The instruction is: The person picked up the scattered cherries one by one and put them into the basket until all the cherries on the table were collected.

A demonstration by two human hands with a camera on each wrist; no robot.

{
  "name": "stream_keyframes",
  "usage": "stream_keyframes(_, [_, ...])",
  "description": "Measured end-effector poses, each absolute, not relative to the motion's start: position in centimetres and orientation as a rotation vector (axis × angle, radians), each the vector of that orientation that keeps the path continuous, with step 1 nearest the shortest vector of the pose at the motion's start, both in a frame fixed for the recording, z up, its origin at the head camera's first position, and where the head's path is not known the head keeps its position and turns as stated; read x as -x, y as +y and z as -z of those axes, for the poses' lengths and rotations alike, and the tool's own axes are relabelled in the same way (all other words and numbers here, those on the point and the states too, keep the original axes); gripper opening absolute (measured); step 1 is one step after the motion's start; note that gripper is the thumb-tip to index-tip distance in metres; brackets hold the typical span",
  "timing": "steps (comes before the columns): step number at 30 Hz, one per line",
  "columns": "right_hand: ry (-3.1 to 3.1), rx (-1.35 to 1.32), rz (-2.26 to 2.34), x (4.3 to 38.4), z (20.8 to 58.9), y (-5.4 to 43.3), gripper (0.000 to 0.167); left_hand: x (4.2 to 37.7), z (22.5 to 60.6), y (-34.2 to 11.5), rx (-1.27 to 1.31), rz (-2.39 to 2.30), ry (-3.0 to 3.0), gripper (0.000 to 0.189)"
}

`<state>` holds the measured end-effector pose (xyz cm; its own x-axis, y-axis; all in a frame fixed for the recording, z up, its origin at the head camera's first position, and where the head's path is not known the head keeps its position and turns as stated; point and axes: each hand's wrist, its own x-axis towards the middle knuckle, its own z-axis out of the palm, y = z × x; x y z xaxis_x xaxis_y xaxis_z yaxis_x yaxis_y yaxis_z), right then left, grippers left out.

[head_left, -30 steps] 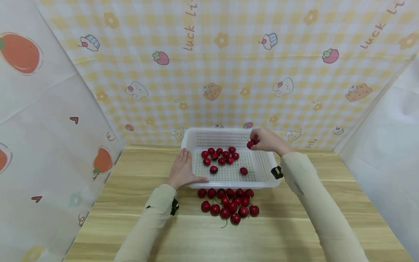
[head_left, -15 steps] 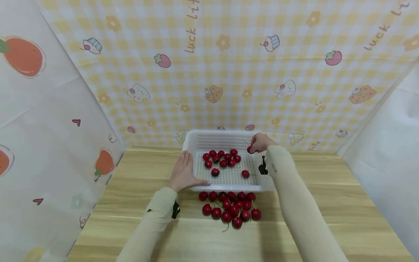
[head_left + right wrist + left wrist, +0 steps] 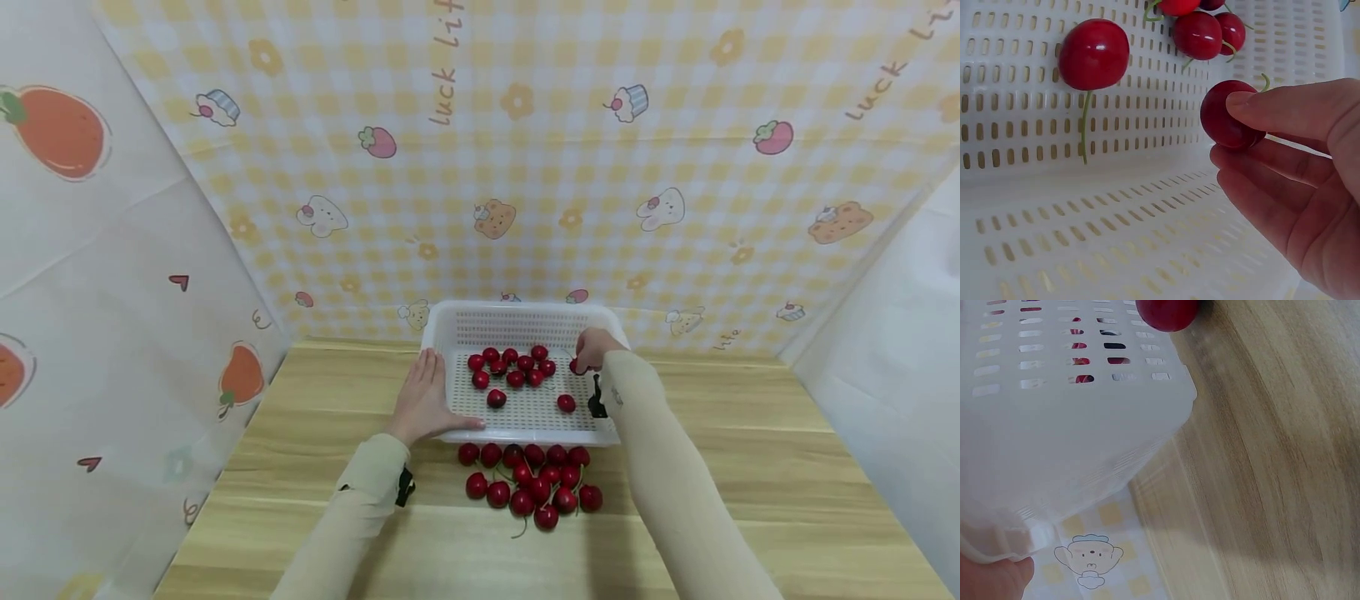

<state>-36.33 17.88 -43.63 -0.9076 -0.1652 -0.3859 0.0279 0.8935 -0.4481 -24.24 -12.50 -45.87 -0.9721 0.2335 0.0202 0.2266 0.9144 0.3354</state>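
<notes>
My right hand (image 3: 597, 348) is inside the white basket (image 3: 525, 436), thumb opposed to fingertips with a single held cherry (image 3: 1230, 115) pinched between them; the grip bears on the sides of the fruit, its green stem (image 3: 1265, 82) jutting free behind the thumb tip, a hold I judge suited to sparing the skin; whether this fruit touches the slotted floor below my fingers I cannot tell; a lone cherry (image 3: 566, 403) lies nearer my body than those fingertips, and a cluster of cherries (image 3: 515, 379) sits to their left on the same floor. My left hand (image 3: 425, 404) is placed at the near left corner, fingers straight along the left rim, thumb spread away from them along the near rim; nothing is pinched there, and the placement appears intended to stop the basket sliding; loose cherries (image 3: 521, 502) rest on the wooden table (image 3: 337, 375) outside the near wall, to the right of my left thumb and closer to my body, a position I judge convenient for the right fingers' reach.
</notes>
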Motion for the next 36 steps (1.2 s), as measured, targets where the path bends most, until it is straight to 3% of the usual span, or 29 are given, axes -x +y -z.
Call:
stream_keyframes(11, [2.653,0.131,0.601,35.9,43.8,17.6,0.033,24.3,46.1,-12.5,-0.373,-0.532,3.057,0.130])
stream_keyframes(18, [2.767,0.500,0.633,34.8,39.5,16.8,0.039,24.4,46.2,-12.6,-0.370,-0.534,3.058,0.131])
stream_keyframes(27, [2.942,0.923,0.817,25.9,32.6,16.0,0.036,24.6,46.0,-12.6,-0.408,-0.549,3.078,0.130])
stream_keyframes(31, [3.014,1.135,0.831,21.6,32.4,16.2,0.037,24.6,45.9,-12.6,-0.400,-0.525,3.085,0.130])
stream_keyframes(36, [3.053,1.310,0.907,17.3,34.8,16.5,0.033,24.4,45.9,-12.6,-0.406,-0.533,3.074,0.129])
